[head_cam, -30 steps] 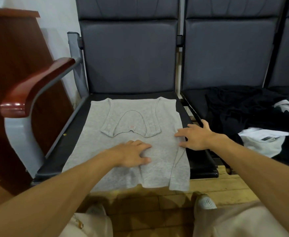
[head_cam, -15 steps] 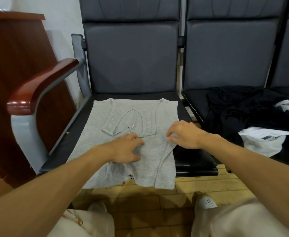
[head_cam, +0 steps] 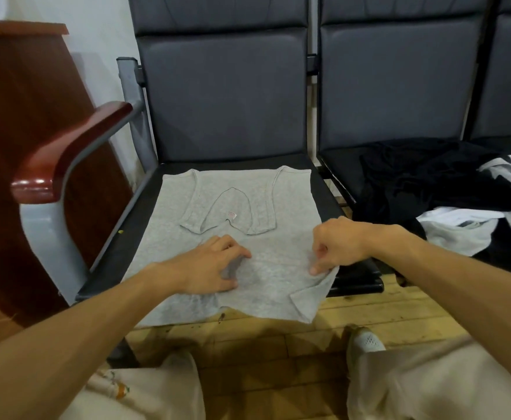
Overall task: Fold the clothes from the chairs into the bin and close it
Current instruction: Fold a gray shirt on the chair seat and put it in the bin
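The grey vest (head_cam: pixel 278 207) lies spread on the seat (head_cam: pixel 121 253) of the armrest chair, neckline toward the seat's back and hem hanging over the seat's front edge. The right hand (head_cam: pixel 339 244) lay flat at the vest's right border a second ago. Now it is clenched on that border above the seat's front right corner, forefinger and thumb pinching the cloth, and the corner of the hem below it is turned over in a loose flap. The left hand (head_cam: pixel 211 268) has stayed on the middle of the vest near the seat's front. It grasps nothing: the fingers are arched and only the tips and thumb press the fabric down.

How much cloth the right hand has gathered under its knuckles is hidden. The small tag inside the neckline is too small to read. On the next seat to the right, a black garment (head_cam: pixel 423 183) and a white one (head_cam: pixel 460 228) lie heaped together, and the picture edge cuts the heap off.
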`<state>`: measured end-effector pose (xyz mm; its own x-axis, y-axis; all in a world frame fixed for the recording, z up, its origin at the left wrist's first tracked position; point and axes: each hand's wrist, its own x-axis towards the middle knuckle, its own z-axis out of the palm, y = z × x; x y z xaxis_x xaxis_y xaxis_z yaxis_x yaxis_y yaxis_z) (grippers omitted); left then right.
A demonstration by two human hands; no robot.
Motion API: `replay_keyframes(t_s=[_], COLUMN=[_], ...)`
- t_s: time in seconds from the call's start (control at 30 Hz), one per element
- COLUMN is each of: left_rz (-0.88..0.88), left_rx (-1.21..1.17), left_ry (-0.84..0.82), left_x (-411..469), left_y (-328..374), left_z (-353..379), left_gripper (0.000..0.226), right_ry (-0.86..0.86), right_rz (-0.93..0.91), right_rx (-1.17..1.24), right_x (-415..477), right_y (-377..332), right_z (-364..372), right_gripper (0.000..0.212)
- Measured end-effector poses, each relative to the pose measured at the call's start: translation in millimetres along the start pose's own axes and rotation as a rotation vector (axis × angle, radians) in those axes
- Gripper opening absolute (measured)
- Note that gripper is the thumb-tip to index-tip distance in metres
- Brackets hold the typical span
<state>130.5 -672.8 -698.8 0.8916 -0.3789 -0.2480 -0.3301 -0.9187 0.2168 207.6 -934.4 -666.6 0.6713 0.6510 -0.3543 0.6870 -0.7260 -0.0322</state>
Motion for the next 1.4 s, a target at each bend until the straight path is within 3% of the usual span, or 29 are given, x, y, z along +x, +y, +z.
replay_keyframes(t_s=[0.13, 0.3, 0.47, 0.57, 0.63, 0.77, 0.87, 0.97, 1.03, 1.17, 1.27, 1.4], left_rz=[0.025, 0.000, -0.048, -0.026, 0.034, 0.025, -0.125, -0.238, -0.280, -0.324, -0.367, -0.387], left_rx=[-0.040, -0.072, -0.030, 0.184, 0.269, -0.135, -0.490, -0.696, -0.761, -0.849, -0.895, -0.919], left_ry=[-0.012, 0.054, 0.074, -0.005, 0.064, 0.139, 0.181, 0.193, 0.199, 0.225, 0.273, 0.332], left_x=[-5.9, -19.5, -34.6, -37.3, -32.8, -20.8, -13.6, -5.0, 0.8, 6.3, 5.1, 3.8], left_y=[-2.8, -6.1, -10.4, -3.4, 2.3, 5.7, 2.9, -0.9, -1.5, -3.6, -3.9, -4.0], left_z=[3.0, 6.7, 6.1, 15.6, 23.3, 12.9, -2.6, -7.6, -9.2, -10.9, -11.9, -17.1], left_gripper=[0.061, 0.065, 0.065, 0.067, 0.055, 0.034, 0.029, 0.033, 0.033, 0.014, 0.016, 0.021], right_ry=[-0.039, -0.029, 0.026, 0.089, 0.072, 0.034, 0.063, 0.074, 0.134, 0.229, 0.210, 0.309], right_rz=[0.030, -0.042, -0.167, -0.259, -0.267, -0.224, -0.191, -0.093, -0.032, 0.021, 0.095, 0.179], right_rx=[-0.097, -0.325, -0.029, 0.094, 0.111, 0.191, 0.269, 0.204, 0.144, 0.114, 0.340, 0.763], right_x=[-14.1, -21.1, -20.6, -11.8, -6.1, -4.8, -7.7, -9.5, -4.5, 12.8, 19.1, 26.1], right_y=[1.4, -11.3, -28.3, -41.5, -46.8, -51.5, -62.2, -79.3, -88.5, -84.2, -64.3, -54.8], right_z=[-3.7, -0.8, 3.4, 12.0, 16.8, 15.6, 12.1, 11.5, 14.1, 10.9, -2.4, -14.7], right_gripper=[0.026, 0.018, 0.014, 0.004, 0.007, 0.023, 0.035, 0.047, 0.049, 0.021, 0.024, 0.017])
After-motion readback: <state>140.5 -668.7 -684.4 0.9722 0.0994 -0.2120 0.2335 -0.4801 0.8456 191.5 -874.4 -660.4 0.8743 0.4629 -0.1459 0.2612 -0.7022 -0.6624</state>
